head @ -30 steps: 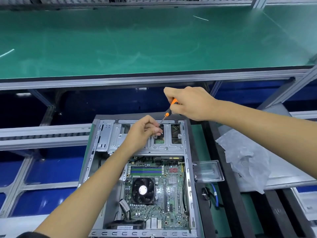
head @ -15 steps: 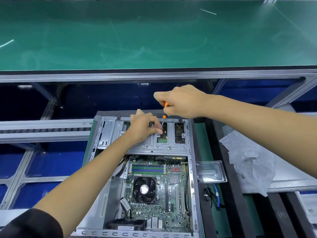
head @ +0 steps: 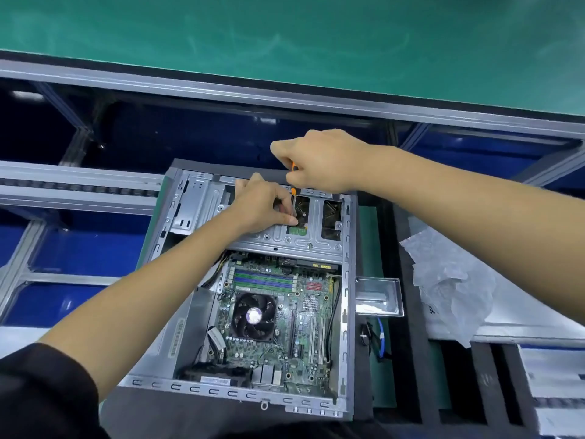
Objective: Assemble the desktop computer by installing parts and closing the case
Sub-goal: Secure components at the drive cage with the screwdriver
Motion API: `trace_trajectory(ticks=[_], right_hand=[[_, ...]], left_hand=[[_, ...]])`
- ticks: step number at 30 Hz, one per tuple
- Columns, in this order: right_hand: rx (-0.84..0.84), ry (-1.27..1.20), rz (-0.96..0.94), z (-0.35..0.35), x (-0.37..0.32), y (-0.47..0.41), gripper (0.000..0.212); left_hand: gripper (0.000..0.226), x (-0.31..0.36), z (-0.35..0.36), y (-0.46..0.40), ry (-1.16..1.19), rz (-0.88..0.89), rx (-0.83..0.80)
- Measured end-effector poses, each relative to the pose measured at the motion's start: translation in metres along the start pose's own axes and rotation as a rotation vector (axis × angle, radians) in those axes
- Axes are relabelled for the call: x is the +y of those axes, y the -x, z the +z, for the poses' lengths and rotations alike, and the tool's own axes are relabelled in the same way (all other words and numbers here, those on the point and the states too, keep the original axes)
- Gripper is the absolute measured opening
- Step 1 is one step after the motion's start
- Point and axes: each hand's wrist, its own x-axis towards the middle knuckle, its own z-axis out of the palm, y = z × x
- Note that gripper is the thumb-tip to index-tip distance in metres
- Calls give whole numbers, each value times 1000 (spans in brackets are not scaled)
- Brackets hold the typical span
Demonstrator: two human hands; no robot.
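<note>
An open desktop case (head: 347, 312) lies flat in front of me with its motherboard (head: 272, 318) and CPU fan (head: 253, 316) exposed. Across its far end runs a metal drive bracket (head: 285, 239) with cut-outs. My right hand (head: 323, 161) grips an orange-handled screwdriver (head: 294, 180), held nearly upright with its tip down in the left cut-out. My left hand (head: 264, 205) rests on the bracket, fingertips pinched close beside the screwdriver shaft near a small green board (head: 297, 230). Whether a screw sits between those fingers is hidden.
A clear plastic tray (head: 378, 296) sits just right of the case, with a blue cable (head: 381, 339) below it. Crumpled white wrapping (head: 449, 280) lies further right. A green conveyor surface (head: 285, 36) runs across the back, with aluminium frame rails (head: 79, 185) at left.
My right hand has brought the screwdriver left and more upright over the cut-out. My left hand stays on the bracket by the tip. My head has moved closer and tilted.
</note>
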Motion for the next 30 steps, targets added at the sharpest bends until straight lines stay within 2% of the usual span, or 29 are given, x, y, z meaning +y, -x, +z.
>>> trace_trajectory(ticks=[3,10,16,18,22,25,28,30], right_hand=[[-34,22,50,-3,-1,-7,22],[-169,50,-13,-12,-17,-18,16],[-122,46,48,-13,-10,-15,21],[-131,17,78,-13,-9,-14,17],[-166,-100,127,-12,-7,-16,13],[-155,-176,153,-12,-4,-16,13],[-151,-147,162,-11,-2,-13,10],[-139,-140,161,-11,-3,-13,10]], left_hand=[[21,1,-1,-1,-16,-6,-6],[22,-1,0,1,23,6,9],[10,-13,-4,5,142,118,-54],[8,-18,-3,6,167,167,-32],[22,-21,1,6,200,205,1],[11,-26,2,5,217,214,32],[5,-27,5,5,218,227,56],[12,-24,8,6,167,245,83]])
